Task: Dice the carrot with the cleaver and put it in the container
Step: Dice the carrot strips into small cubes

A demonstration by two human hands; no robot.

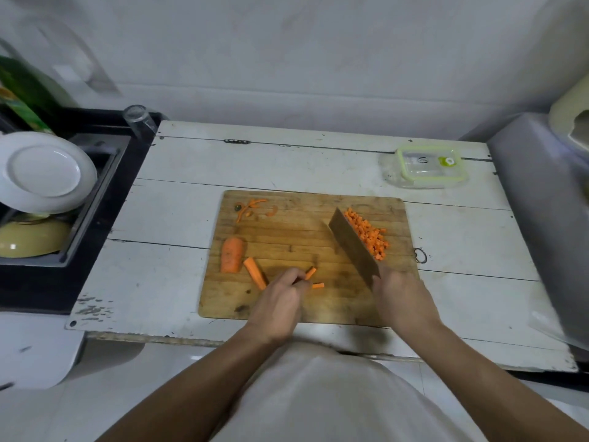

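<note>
One lidded container (pixel 423 167), contents unclear

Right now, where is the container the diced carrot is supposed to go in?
In the head view the container sits on the white table, at the far right, beyond the cutting board's right corner, with its green-rimmed lid on.

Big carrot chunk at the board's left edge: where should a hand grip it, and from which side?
Grip the carrot chunk across its thick middle, coming down from above. It lies flat on the cutting board, long axis running front to back, rounded end away from the person, with bare board to its left. A carrot stick lies close on its right, so keep the hand clear there.
</note>
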